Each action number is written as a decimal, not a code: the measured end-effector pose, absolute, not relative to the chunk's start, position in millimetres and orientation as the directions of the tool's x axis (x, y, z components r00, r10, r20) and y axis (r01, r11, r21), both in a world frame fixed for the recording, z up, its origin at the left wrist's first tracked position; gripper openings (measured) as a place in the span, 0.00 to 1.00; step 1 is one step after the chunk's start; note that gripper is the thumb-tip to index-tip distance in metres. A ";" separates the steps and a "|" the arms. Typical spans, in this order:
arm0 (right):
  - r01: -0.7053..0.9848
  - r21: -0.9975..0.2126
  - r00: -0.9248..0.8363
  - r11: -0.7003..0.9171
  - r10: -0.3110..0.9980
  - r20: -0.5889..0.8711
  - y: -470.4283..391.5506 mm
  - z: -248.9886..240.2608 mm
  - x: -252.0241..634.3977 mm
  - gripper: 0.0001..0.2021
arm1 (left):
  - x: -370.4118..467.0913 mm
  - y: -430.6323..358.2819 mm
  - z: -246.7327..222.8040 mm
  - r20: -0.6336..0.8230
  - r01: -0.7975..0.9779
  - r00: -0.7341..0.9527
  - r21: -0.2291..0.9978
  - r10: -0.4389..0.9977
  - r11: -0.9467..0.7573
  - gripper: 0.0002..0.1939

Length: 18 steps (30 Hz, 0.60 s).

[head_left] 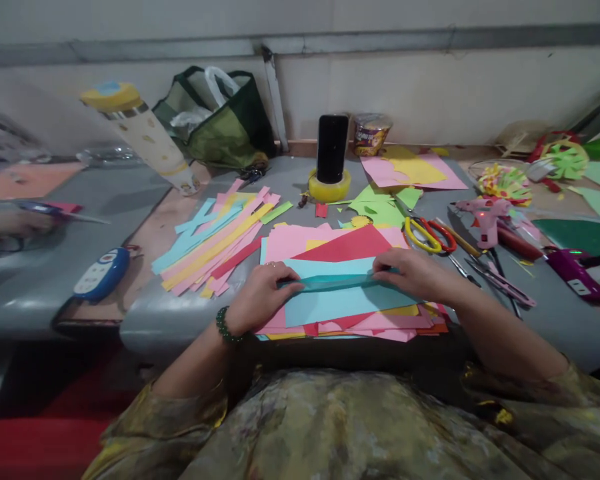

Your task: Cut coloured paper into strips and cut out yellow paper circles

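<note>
Between my two hands a blue paper strip (336, 282) is stretched level, with what looks like a fold along it. My left hand (267, 293), with a green bead bracelet at the wrist, pinches its left end. The right end is pinched by my right hand (413, 270). Under the strip lies a light blue sheet (350, 303), on a pile of coloured paper. A red sheet (347, 243) shows just behind it, with pink sheets (300, 240) farther back. To the left, cut strips (220, 243) in pink, yellow, blue and red lie in a loose heap.
Scissors (423, 233), a cutter (503, 283) and a pink glue gun (487, 217) lie at right. A phone (331, 148) stands on a tape roll (330, 187) behind the pile. A bottle (145, 137) and green bag (230, 127) are back left. Another person's hand (25, 223) is far left.
</note>
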State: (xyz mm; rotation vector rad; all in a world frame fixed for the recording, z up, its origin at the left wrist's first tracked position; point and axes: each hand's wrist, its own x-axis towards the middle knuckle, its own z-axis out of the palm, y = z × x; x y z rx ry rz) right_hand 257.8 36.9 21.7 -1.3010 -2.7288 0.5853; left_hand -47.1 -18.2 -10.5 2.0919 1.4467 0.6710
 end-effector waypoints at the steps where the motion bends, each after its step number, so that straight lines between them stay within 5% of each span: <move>1: 0.736 -0.361 -0.641 0.572 0.760 -0.104 36.3 21.9 258.7 0.09 | -47.3 -18.9 -10.4 0.114 0.691 0.300 0.659 0.947 -0.298 0.09; 18: 0.723 -0.483 -0.591 0.494 0.805 -0.061 30.3 23.4 265.7 0.23 | -46.5 -28.8 -9.7 0.083 0.340 0.024 0.937 0.996 -0.086 0.14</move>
